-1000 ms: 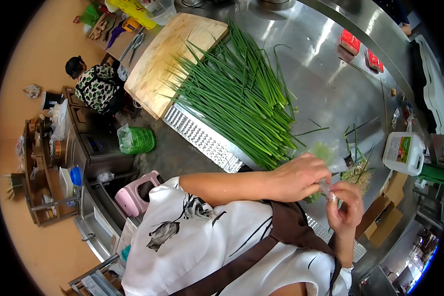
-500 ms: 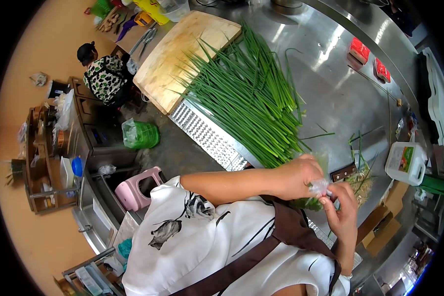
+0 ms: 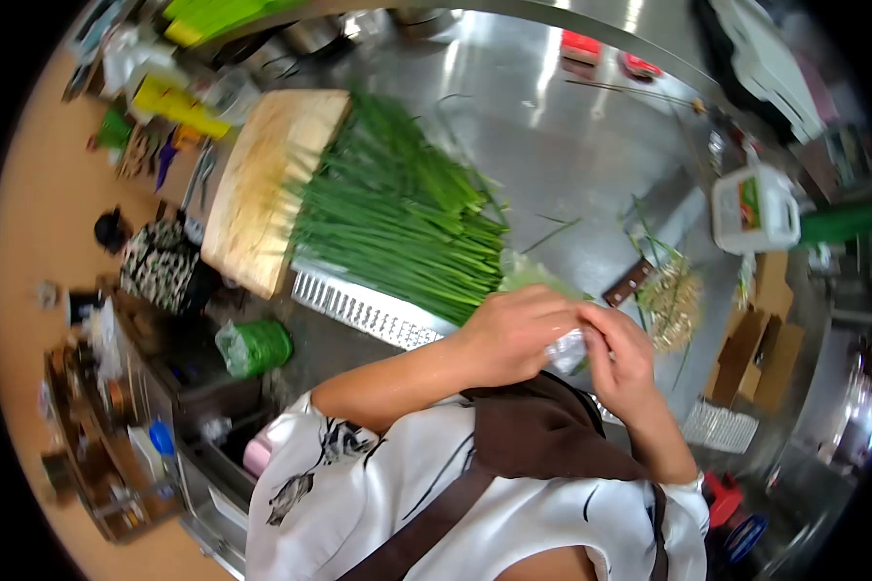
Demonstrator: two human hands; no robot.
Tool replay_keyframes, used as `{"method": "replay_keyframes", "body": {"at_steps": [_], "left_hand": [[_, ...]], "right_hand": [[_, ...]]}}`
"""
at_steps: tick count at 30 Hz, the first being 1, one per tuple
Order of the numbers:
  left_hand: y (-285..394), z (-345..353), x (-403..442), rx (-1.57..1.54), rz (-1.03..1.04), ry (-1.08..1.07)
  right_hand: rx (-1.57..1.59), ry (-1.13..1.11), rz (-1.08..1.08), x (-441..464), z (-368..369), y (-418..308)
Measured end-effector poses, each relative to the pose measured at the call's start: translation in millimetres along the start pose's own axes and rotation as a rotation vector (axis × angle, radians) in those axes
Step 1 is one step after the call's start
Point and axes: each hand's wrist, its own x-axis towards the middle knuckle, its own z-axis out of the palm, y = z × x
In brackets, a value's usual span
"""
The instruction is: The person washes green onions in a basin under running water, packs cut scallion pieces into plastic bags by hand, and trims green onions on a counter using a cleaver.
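Both of my hands meet over the table edge, at a crumpled clear plastic bag [image 3: 566, 351]. My left hand [image 3: 515, 334] is closed on the bag, its back toward me hiding much of it. My right hand [image 3: 622, 363] pinches the bag from the right, thumb and fingers together. Some of the bag shows above my knuckles, with something greenish in it that I cannot make out. Just beyond my left hand lies a big pile of long green onions or chives [image 3: 407, 213]. A knife with a brown handle [image 3: 629, 281] lies beyond my right hand.
Pale root trimmings [image 3: 670, 305] lie by the knife. A wooden board [image 3: 252, 194] stands under the leaf tips. Right are a white jug [image 3: 753, 211] and a cardboard box [image 3: 760, 353]; red packets [image 3: 581, 46] lie at the back. Another person [image 3: 160, 266] sits at left, near a green bin [image 3: 254, 347].
The view has swung, so the table and greens appear farther left. My hands stay together on the plastic bag, and my fingers have shifted closer together over it.
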Motion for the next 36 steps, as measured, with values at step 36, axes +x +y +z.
{"method": "replay_keyframes", "body": {"at_steps": [36], "left_hand": [[4.2, 45.4, 46.4, -0.051, 0.247, -0.213]], "right_hand": [[-0.056, 0.139, -0.038, -60.6, -62.6, 34.6]]}}
